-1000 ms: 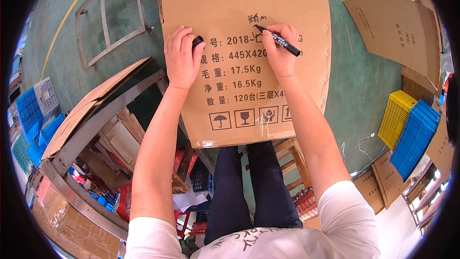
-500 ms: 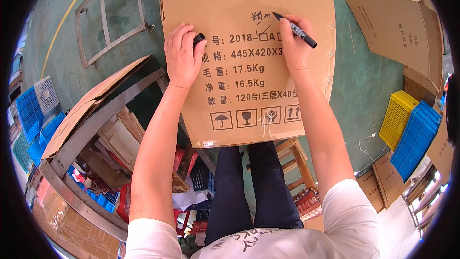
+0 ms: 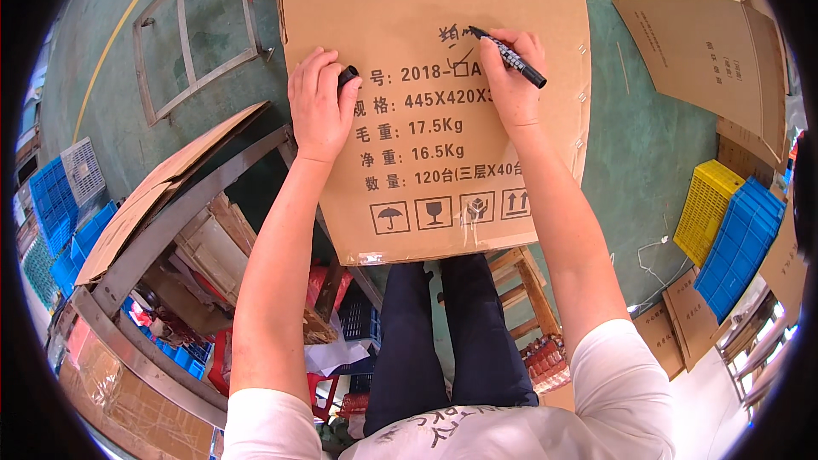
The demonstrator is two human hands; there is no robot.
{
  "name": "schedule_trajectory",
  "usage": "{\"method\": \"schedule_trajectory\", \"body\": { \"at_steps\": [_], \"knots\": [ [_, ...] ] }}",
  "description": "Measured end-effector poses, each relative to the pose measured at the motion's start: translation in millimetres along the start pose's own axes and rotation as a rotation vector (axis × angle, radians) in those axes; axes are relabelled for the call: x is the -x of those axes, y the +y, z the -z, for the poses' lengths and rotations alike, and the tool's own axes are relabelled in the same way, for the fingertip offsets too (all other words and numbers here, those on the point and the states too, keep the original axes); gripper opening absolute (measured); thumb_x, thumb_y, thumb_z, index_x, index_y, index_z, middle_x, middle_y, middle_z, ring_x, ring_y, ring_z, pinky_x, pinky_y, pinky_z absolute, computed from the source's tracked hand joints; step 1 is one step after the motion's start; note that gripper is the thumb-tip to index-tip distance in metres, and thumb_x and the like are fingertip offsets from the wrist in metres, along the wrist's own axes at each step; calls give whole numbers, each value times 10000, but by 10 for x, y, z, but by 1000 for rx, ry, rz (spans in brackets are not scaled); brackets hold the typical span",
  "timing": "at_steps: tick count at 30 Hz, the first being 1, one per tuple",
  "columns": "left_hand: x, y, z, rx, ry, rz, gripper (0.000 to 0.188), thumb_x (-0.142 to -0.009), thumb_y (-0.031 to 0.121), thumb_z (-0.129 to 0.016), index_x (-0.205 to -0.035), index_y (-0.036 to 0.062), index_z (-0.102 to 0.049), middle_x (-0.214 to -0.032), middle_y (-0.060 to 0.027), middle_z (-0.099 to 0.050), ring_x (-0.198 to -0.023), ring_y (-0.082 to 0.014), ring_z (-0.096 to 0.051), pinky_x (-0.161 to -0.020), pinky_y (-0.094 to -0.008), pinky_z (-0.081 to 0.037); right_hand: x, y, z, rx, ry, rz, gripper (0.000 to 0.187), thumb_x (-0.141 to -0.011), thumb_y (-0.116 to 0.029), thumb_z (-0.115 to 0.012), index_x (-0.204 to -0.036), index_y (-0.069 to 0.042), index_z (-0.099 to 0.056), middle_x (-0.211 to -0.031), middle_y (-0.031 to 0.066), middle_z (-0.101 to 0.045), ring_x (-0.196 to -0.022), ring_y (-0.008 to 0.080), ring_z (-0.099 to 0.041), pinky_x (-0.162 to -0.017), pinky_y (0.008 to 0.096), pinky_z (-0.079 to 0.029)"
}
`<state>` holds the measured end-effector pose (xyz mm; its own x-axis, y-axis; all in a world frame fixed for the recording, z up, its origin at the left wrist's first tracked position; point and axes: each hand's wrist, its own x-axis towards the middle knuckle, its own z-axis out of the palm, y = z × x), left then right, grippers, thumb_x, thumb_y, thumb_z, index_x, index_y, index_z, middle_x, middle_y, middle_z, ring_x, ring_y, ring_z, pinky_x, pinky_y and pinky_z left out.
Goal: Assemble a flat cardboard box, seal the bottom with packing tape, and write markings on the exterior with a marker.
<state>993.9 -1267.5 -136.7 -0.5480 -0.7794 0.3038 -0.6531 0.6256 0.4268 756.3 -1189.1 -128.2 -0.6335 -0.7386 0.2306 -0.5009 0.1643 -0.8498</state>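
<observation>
A large brown cardboard box stands in front of me, its printed top face turned up. My right hand grips a black marker pen, its tip at the end of some handwritten black strokes above the printed lines. The left side of the box is under my left hand, which rests there with a black marker cap pinched between thumb and fingers. A handling-symbol row and clear tape lie along the box's near edge.
On the left are a metal frame table with a cardboard sheet, and a metal rack on the green floor. To the right stand another carton, a yellow crate and a blue crate. A wooden stool is beside my legs.
The box, with both hands on it, appears slightly further left in view. The marker tip has shifted a little left along with it, and the handwriting shows slightly more strokes.
</observation>
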Motion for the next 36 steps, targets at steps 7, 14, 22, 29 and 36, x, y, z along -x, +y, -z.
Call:
{"method": "schedule_trajectory", "body": {
  "at_steps": [7,14,22,29,36],
  "knots": [
    [-20,1,11,-4,-1,0,221,-806,235,-600,-919,57,-533,-1108,-76,-514,-1129,-273,-446,-968,-415,-320,-10,22,1,111,36,63,84,-684,-116,-668,-740,-84,-615,-709,29,-589,-784,222,-507,-800,354,-380],
    [-11,2,1,-13,-5,10,216,-806,234,-602,-914,60,-536,-1106,-74,-514,-1129,-271,-448,-970,-418,-318,-1,21,20,112,8,96,73,-682,-121,-659,-722,-88,-609,-694,24,-581,-768,216,-505,-818,353,-365],
    [-7,-7,17,-19,-22,-13,232,-834,210,-575,-957,24,-512,-1134,-99,-510,-1131,-299,-450,-949,-414,-331,-19,-8,22,112,-54,162,57,-689,-118,-645,-718,-86,-608,-674,24,-576,-750,211,-507,-821,349,-359],
    [-5,-13,0,-11,-6,12,214,-811,238,-595,-911,59,-536,-1108,-70,-513,-1132,-267,-448,-969,-414,-318,-18,-16,8,103,50,99,48,-690,-109,-639,-715,-81,-608,-672,22,-578,-732,203,-520,-816,342,-365],
    [-17,9,-1,0,-2,0,221,-820,223,-588,-931,41,-529,-1121,-82,-514,-1131,-281,-452,-960,-413,-325,-17,41,14,90,54,61,61,-685,-100,-643,-729,-78,-608,-693,28,-583,-730,205,-523,-804,350,-374]
  ]
}}
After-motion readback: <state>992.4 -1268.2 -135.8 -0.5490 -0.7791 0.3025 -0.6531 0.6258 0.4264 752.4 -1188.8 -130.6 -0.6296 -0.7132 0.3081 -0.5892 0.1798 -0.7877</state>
